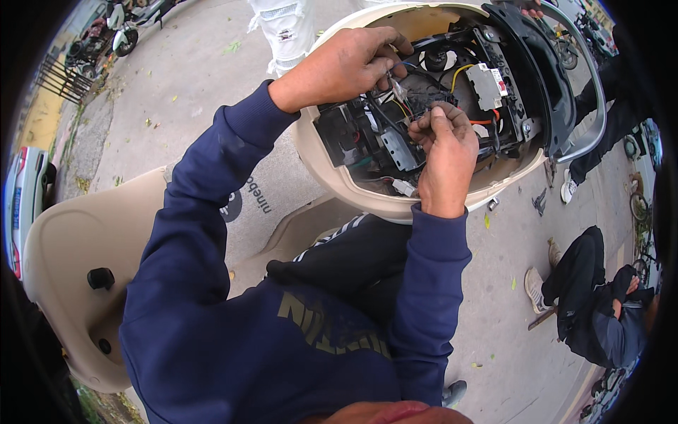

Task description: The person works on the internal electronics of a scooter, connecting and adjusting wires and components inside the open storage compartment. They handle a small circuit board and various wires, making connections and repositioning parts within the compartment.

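Note:
Both hands are inside the opened beige scooter body (326, 185), which is full of wires. My left hand (346, 65) comes in from the left with its fingers pinched on thin wires, and a small clear connector (398, 90) hangs just below the fingertips. At the near side of the opening, my right hand (450, 152) has thumb and forefinger pressed together. What lies between them is too small to make out. Next to that hand are a silver metal bracket (400, 150) and a white connector (404, 187). Farther right sits a grey-white box (487, 86) with yellow and orange wires.
A black panel with a curved clear rim (602, 106) stands at the body's right, where another person's fingers (531, 10) touch it. Someone in ripped white trousers (284, 30) stands beyond. A seated person (590, 297) is at the right. The scooter's beige rear panel (78, 240) lies left.

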The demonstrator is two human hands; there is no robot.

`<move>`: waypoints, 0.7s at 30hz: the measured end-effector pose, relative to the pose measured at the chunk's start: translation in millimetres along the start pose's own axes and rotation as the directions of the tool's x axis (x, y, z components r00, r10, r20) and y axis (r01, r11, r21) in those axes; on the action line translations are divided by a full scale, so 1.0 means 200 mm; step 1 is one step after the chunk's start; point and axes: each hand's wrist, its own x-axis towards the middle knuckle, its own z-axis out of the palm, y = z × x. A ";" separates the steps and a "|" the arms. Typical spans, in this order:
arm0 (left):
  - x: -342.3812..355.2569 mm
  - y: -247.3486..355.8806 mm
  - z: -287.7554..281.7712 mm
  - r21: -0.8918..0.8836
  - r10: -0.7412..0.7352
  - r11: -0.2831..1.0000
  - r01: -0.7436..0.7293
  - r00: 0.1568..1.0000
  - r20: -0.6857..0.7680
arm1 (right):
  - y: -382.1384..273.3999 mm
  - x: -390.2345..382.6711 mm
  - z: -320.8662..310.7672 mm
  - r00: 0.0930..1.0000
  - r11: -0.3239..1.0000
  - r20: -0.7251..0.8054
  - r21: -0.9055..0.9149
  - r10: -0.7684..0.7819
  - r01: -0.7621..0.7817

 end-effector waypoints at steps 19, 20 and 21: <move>0.05 -0.09 0.02 0.603 0.375 0.751 -0.269 0.926 -0.054 | -0.01 -0.01 0.01 1.000 1.000 0.006 0.021 -0.019 0.019; 0.10 -0.12 0.03 0.588 0.264 0.775 -0.232 0.964 0.032 | -0.01 -0.01 0.00 1.000 0.999 0.001 0.031 -0.022 0.022; 0.14 -0.14 0.03 0.577 0.150 0.794 -0.194 0.981 0.123 | 0.00 -0.01 0.00 1.000 0.999 -0.007 0.042 -0.026 0.026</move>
